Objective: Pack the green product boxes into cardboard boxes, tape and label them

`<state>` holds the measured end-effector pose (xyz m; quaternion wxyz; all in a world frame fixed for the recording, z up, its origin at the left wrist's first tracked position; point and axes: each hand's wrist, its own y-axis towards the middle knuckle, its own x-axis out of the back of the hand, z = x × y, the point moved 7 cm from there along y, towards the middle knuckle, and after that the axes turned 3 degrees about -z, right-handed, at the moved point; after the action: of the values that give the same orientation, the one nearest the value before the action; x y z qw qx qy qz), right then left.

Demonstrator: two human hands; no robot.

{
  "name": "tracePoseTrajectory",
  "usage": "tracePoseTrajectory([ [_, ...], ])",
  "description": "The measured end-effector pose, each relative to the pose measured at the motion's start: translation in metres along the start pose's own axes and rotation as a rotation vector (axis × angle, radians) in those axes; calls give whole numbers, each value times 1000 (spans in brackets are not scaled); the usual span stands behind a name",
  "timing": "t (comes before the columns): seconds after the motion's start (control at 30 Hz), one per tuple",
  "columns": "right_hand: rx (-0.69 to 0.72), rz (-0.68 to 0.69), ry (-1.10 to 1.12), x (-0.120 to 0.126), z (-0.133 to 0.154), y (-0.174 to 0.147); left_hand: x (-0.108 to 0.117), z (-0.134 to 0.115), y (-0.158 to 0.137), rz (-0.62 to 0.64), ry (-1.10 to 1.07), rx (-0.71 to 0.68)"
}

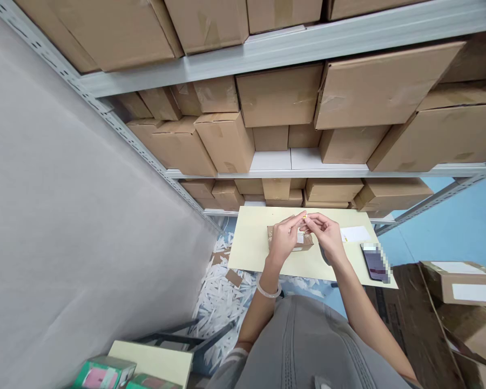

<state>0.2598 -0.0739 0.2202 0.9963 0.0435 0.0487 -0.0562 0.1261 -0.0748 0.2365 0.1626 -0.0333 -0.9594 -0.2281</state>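
My left hand [284,236] and my right hand [324,232] meet above the cream table [247,243], fingertips pinched together. Between them is a tiny yellow-and-white piece [305,216], too small to make out its kind. A small brown cardboard box [306,244] with a pale label on top lies on the table below my hands, partly hidden by them. Something dark, mostly covered, shows beneath my right wrist.
To the right on the table lie a white sheet [356,234] and a phone [375,263]. Shelving [267,174] packed with cardboard boxes rises ahead. White paper strips [222,302] litter the floor. More boxes [465,283] stand at right; a grey wall [85,216] is at left.
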Motion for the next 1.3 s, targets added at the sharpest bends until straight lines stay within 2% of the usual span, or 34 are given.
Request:
tracePoseTrajectory([
  [0.17,38,-23,7,6,10,-3,-4,-10,4,7,-86,27],
  [0.53,76,-18,-34,4,16,-4,-2,-14,5,-7,-72,21],
  [0.8,109,-14,-36,0,22,-8,-1,-16,3,3,-30,-75],
  [1.03,113,-50,-27,3,24,-11,-2,-19,1,-2,37,-95],
  [1.3,180,-102,-93,10,27,-14,-3,-33,0,11,42,-112],
])
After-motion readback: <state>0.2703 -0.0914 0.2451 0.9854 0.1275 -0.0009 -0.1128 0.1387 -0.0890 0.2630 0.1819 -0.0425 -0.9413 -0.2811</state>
